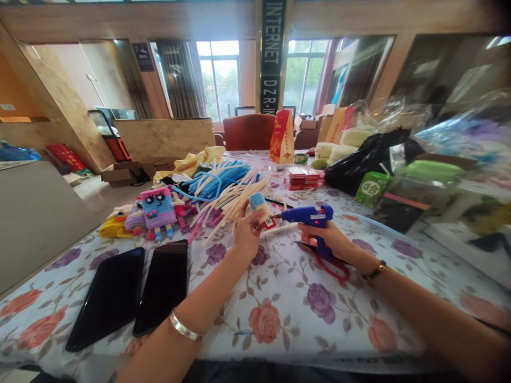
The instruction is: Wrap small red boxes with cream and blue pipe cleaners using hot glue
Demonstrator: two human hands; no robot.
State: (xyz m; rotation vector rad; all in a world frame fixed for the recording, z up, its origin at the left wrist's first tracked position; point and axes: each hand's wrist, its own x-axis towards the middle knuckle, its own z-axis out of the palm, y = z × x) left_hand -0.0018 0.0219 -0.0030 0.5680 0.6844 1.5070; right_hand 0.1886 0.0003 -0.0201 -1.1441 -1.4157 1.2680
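Note:
My left hand (246, 234) is closed around a small fuzzy piece (258, 204) wound in blue and cream, held upright above the flowered tablecloth (279, 308). My right hand (329, 239) grips a blue glue gun (309, 215) by its handle. The gun's nozzle points left and sits right beside the fuzzy piece. Red-handled scissors (333, 266) lie on the cloth under my right wrist. A heap of blue, cream and pink pipe cleaners (223, 189) lies just behind my left hand.
Two dark phones (136, 290) lie flat at the front left. A purple and pink plush figure (157, 208) sits left of the heap. A black bag (359, 159), a green carton (373, 189), red boxes (303, 178) and plastic-wrapped goods crowd the right side.

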